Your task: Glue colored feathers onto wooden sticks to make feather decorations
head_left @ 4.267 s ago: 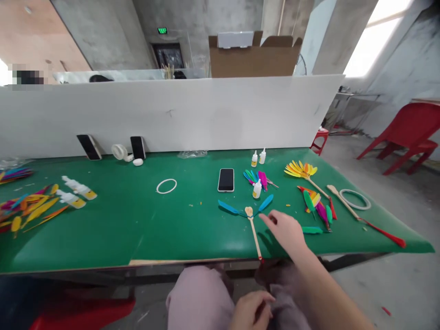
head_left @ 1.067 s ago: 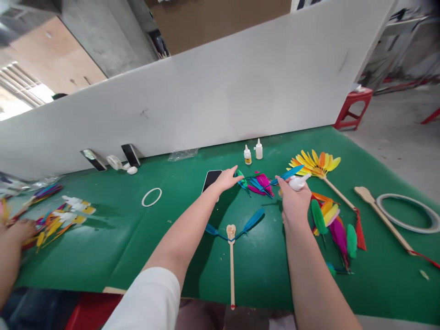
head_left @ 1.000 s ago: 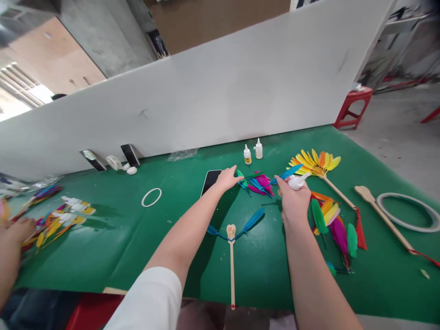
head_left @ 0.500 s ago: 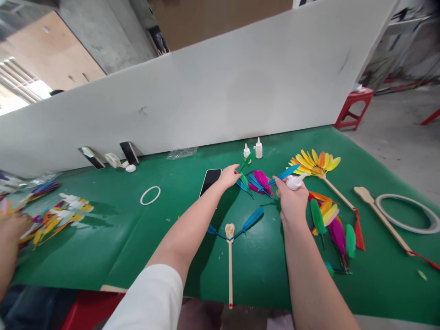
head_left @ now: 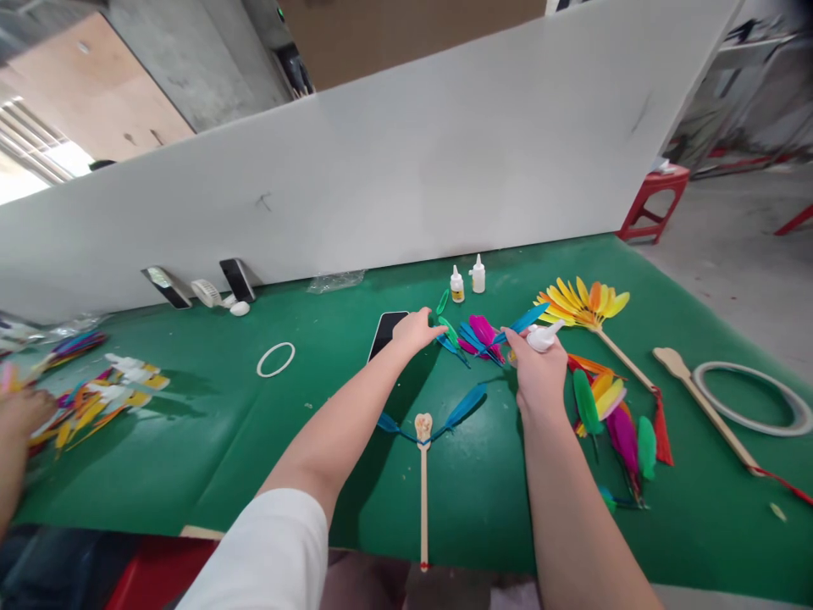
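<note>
My left hand (head_left: 416,331) reaches over the far middle of the green table, thumb and finger slightly apart beside a green feather (head_left: 450,332) and several blue ones. Another green feather (head_left: 443,301) lies just beyond it. In my right hand (head_left: 539,368) is a white glue bottle (head_left: 544,336), nozzle pointing right, along with a blue feather (head_left: 528,319) pinched at the fingertips. Magenta feathers (head_left: 483,331) lie between the hands. Nearer me rests a wooden fan handle (head_left: 424,500), its head (head_left: 423,427) coated with something glossy and a blue feather (head_left: 465,407) on each side.
A yellow feather fan (head_left: 588,303), loose feathers (head_left: 621,432), another wooden handle (head_left: 705,407) and a tape roll (head_left: 797,424) lie right. Glue bottles (head_left: 478,274) stand behind, near a phone (head_left: 384,332). At far left, another person's hand (head_left: 25,411) is by feathers and bottles.
My left hand has let go of a green feather, which now lies beyond the pile, and has shifted slightly. My right hand keeps the bottle and blue feather nearly in place.
</note>
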`<state>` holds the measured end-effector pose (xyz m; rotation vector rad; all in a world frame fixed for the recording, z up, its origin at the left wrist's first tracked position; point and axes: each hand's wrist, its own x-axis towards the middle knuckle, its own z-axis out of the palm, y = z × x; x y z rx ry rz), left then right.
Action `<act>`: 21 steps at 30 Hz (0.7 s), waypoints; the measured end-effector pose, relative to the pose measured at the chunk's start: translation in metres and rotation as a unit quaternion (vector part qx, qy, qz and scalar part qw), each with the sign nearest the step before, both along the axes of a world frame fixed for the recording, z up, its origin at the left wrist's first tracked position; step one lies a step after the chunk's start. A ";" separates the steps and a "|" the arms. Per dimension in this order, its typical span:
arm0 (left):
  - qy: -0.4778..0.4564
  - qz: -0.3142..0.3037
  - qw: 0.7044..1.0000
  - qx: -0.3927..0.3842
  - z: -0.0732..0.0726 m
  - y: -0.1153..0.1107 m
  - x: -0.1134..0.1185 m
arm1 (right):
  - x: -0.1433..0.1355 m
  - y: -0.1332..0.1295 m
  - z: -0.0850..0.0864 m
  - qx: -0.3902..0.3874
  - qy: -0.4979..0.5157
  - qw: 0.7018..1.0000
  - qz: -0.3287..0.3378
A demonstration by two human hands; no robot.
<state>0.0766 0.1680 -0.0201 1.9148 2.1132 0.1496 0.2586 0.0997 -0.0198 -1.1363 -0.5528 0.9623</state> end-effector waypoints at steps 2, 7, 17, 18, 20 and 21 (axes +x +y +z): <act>0.027 0.006 1.000 -0.009 -0.001 -0.012 0.010 | -0.001 0.000 0.000 -0.001 -0.001 1.000 0.002; 0.045 -0.031 0.998 -0.028 -0.008 -0.030 0.036 | -0.001 0.001 -0.001 -0.004 -0.005 1.000 0.004; 0.050 -0.072 0.993 -0.077 -0.002 -0.034 0.037 | 0.002 0.000 -0.001 0.002 0.002 1.000 0.003; 0.055 -0.070 0.993 -0.074 -0.002 -0.035 0.038 | 0.002 0.000 -0.001 0.002 0.004 1.000 0.003; 0.062 -0.068 0.993 -0.068 -0.002 -0.039 0.039 | 0.002 0.001 -0.002 0.001 0.009 1.000 -0.001; 0.063 -0.068 0.993 -0.067 -0.003 -0.040 0.040 | 0.002 0.001 -0.002 0.001 0.012 1.000 -0.003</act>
